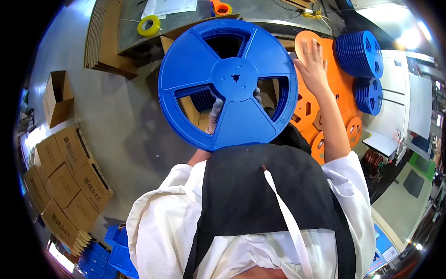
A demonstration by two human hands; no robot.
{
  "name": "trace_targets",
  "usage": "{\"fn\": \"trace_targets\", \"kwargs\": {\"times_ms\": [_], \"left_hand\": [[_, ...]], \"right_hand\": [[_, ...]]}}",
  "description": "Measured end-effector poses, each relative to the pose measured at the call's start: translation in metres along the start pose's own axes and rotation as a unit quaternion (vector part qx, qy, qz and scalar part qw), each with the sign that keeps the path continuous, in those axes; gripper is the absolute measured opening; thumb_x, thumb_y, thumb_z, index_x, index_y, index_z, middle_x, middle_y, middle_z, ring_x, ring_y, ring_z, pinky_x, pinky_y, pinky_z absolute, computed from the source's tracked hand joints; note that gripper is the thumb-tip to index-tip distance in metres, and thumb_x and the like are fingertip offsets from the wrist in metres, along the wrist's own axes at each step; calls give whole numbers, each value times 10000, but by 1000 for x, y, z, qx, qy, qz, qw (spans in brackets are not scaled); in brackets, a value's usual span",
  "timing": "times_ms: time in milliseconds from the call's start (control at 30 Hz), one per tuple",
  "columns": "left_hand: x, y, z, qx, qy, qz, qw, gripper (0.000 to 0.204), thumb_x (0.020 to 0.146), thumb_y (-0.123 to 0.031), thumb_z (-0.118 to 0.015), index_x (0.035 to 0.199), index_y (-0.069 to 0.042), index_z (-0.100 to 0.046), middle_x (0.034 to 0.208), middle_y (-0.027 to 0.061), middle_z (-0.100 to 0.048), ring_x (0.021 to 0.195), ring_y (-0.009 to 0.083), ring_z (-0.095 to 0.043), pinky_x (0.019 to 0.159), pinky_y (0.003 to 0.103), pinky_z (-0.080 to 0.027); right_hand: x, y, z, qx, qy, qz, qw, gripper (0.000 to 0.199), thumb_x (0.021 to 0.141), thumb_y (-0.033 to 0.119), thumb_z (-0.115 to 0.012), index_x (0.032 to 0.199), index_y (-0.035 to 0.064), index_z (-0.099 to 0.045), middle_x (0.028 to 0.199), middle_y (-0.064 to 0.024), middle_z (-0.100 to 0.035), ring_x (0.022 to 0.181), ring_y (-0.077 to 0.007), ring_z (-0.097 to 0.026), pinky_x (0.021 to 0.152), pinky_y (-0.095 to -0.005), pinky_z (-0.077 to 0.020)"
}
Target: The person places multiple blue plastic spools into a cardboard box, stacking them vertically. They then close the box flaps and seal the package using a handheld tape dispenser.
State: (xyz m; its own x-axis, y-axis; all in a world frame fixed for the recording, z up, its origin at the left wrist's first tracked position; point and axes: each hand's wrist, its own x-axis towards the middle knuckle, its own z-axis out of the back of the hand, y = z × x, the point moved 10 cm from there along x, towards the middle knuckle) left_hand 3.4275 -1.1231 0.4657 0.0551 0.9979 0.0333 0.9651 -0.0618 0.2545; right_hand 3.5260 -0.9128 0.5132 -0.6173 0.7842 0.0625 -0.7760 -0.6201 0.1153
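My left hand (215,115), in a light glove, holds a large blue plastic reel (227,83) up flat in front of me; its fingers show through a cut-out in the reel's face. My right hand (312,65) is bare and rests flat, fingers spread, on a stack of large orange reels (341,79) to the right. Smaller orange reels (353,128) lie lower in that pile. I wear a white coat and a black apron.
Stacks of blue reels (360,53) stand at the right on a white surface (399,93). A yellow tape roll (148,25) lies on a bench at the top. Cardboard boxes (67,176) line the left floor, flat cartons (109,42) lean at upper left, blue crates (116,253) sit below.
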Motion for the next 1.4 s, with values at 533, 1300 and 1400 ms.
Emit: {"fn": "trace_targets", "kwargs": {"times_ms": [533,1300,1400], "left_hand": [[-4,-61,0,96,-98,-125,983,812,835,-568,-583,1417,-62,-330,1354,181,-453,1229,322,-488,1064,481,-376],[-16,-30,4,68,-101,-109,987,768,810,-504,-646,1389,-75,-381,1306,169,-499,1209,321,-504,1043,478,-400],[-6,-20,14,75,-135,-104,983,762,806,-495,-654,1385,-77,-388,1300,168,-505,1206,320,-506,1040,478,-403]], "right_hand": [[-46,41,-16,819,-59,-289,492,198,945,170,-553,1050,18,-624,1107,-92,-614,905,-164,-612,824,-293,-522],[-119,294,22,439,313,398,742,559,878,238,-609,1382,88,-418,1456,-171,-351,1350,-363,-319,1108,-455,-274],[-107,288,17,487,331,353,727,608,861,176,-612,1414,87,-374,1485,-146,-315,1364,-323,-310,1116,-435,-265]]}}
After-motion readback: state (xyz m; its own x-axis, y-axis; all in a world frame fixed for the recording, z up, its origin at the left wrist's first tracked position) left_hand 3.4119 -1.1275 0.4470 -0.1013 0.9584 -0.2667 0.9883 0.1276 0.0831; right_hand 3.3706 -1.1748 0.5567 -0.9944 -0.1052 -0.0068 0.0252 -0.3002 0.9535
